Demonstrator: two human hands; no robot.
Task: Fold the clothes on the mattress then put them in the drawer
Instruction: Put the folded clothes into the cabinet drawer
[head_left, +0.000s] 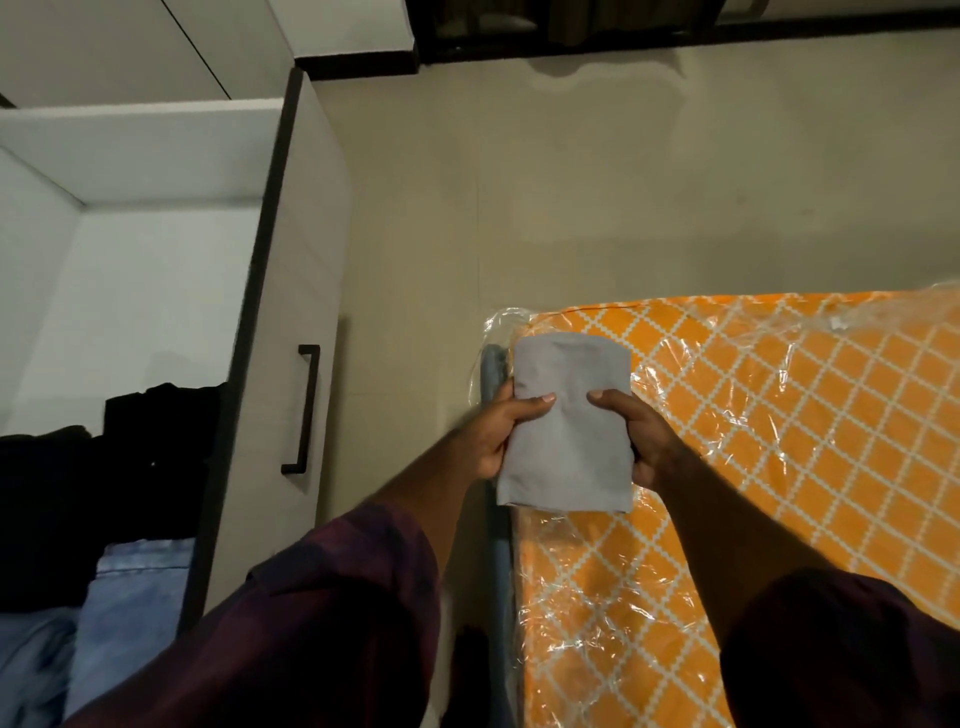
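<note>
Entry: small grey folded cloth garment (566, 431), folding apparently done, held over the 10 o'clock corner of the orange lattice-patterned, plastic-wrapped mattress (779, 441). Left hand (496, 434) and right hand (641, 441) grip its opposite side edges, thumbs on top, forearms extended. Outstanding: transfer to the open white drawer (291, 291) at 9 o'clock, which holds black clothes (104, 467) and blue denim (124, 597).

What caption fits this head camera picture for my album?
Left hand and right hand grip a folded grey cloth above the orange mattress, near the open drawer.
</note>
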